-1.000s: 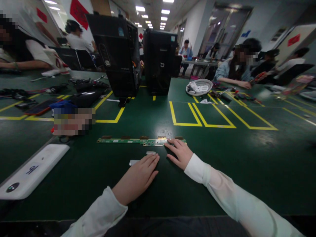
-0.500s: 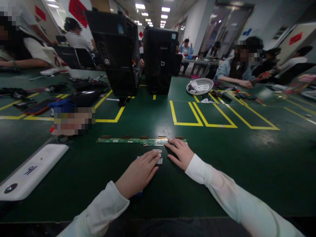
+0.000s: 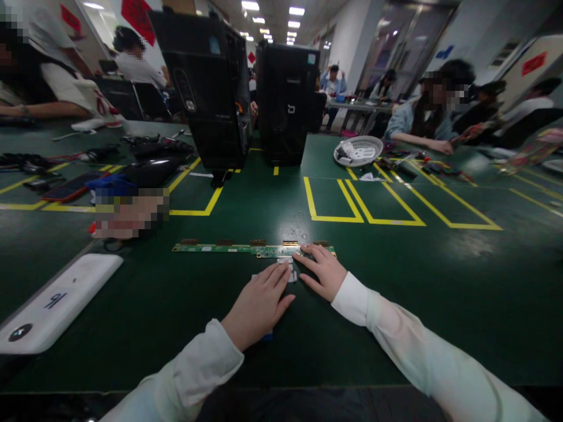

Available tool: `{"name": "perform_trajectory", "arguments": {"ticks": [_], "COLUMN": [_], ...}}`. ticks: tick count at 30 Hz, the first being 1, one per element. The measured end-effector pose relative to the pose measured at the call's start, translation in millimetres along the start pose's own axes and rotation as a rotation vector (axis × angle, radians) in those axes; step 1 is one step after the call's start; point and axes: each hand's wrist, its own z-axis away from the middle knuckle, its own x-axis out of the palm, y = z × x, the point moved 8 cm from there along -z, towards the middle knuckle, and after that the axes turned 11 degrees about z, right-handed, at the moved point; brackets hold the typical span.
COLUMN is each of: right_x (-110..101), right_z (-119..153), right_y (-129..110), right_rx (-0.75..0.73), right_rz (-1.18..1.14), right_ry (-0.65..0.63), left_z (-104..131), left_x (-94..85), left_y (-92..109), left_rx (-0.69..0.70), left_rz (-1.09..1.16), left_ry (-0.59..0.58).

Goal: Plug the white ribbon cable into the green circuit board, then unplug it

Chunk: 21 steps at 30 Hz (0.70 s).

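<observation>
A long, narrow green circuit board [image 3: 237,249] with brown-gold tabs along its far edge lies on the table. My right hand [image 3: 323,272] rests on its right end, fingers spread, holding nothing. Under the fingers of my left hand [image 3: 260,299] is a flat white piece [image 3: 292,274] that looks like a ribbon cable. Its far end reaches the near edge of the board; whether it is plugged in I cannot tell. A blue bit [image 3: 267,336] shows below my left palm, and the hand hides the middle.
Two black computer towers [image 3: 284,105] stand at the back. To the left lie a white panel [image 3: 61,302], a blue cloth-like item [image 3: 109,184] and dark cables [image 3: 30,164]. A white basket [image 3: 358,151] stands back right, near a co-worker. Yellow tape [image 3: 338,219] marks the green table.
My left hand has slid forward and to the right, and the flat white piece has moved with it up to the board. My right hand stays on the board.
</observation>
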Motion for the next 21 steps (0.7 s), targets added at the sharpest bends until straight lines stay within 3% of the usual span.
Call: {"name": "perform_trajectory", "arguments": {"ticks": [14,21], "right_x": [1.7,1.3], "right_z": [0.6,1.7], "right_y": [2.6,3.1], "right_rx": [0.005,-0.002], "right_rz": [-0.017,-0.019], "right_ry": [-0.024,-0.021], "left_z": [-1.1,-1.4], "left_x": [-3.3,-3.1], "left_y": [-4.3,-7.1], "left_rx": [0.017,0.023], "left_rz": [0.014,0.025], "left_ry": [0.043,-0.002]}}
